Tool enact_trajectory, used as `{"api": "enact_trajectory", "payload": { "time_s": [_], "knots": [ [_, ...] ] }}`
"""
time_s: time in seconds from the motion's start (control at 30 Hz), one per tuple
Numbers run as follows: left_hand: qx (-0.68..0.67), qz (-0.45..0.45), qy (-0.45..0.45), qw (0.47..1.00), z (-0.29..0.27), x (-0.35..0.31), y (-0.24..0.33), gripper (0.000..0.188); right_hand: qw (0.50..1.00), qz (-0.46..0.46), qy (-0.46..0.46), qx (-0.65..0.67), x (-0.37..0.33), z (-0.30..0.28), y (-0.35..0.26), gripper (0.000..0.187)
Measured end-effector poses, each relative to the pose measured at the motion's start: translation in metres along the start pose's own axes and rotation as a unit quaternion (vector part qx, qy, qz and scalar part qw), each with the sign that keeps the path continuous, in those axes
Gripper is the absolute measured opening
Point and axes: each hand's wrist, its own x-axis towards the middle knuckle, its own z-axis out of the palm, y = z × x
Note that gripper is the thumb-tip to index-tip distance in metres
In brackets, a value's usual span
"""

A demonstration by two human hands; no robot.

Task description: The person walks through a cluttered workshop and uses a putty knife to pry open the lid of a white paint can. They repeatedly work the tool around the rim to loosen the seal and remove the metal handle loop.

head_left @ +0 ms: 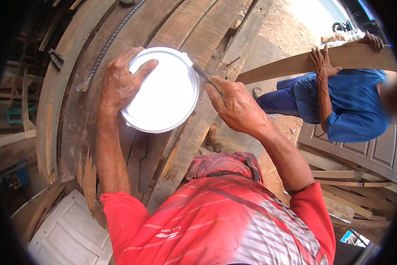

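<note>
A round white bucket (167,95) with its lid on top rests on the wooden beams before me. My left hand (122,78) grips its left edge, thumb lying over the lid and fingers down the side. In my right hand (236,104) is a flat metal scraper (201,72), its handle hidden by my fingers. The scraper's blade meets the lid's rim at the upper right; whether it is under the edge I cannot tell.
Long timber beams (163,27) carry a ribbed steel bar (114,35) and pliers (55,59) on the left. A nail (233,62) sticks up at right. A person in blue (353,106) holds a long board (291,64). Panelled doors and loose planks (362,196) lie around.
</note>
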Motion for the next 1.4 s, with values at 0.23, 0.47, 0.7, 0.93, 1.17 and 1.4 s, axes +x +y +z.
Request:
{"api": "enact_trajectory", "payload": {
  "time_s": [0.23, 0.47, 0.7, 0.93, 1.17, 1.4],
  "knots": [
    [0.035, -0.017, 0.015, 0.999, -0.003, -0.001, 0.008, 0.066, 0.999, -0.024, 0.013, 0.044, 0.002, 0.006, 0.017, 0.032],
    [0.043, -0.031, 0.018, 0.998, -0.003, 0.000, 0.006, 0.079, 0.999, -0.018, -0.016, 0.044, 0.002, -0.002, 0.009, 0.031],
    [0.033, -0.008, 0.010, 0.999, -0.003, 0.002, 0.004, 0.072, 0.998, -0.007, -0.069, 0.010, 0.010, -0.018, 0.003, 0.031],
    [0.015, -0.027, 0.001, 1.000, -0.004, 0.001, 0.008, 0.065, 0.996, -0.023, -0.077, -0.027, 0.022, -0.026, 0.007, 0.035],
    [0.005, -0.031, 0.003, 0.999, -0.005, 0.001, 0.012, 0.063, 0.994, 0.017, -0.102, -0.046, 0.046, -0.044, 0.006, 0.035],
    [0.017, -0.022, 0.069, 0.997, 0.001, -0.002, 0.012, 0.060, 0.993, -0.044, -0.090, -0.063, 0.043, -0.031, 0.006, 0.033]
  ]
}}
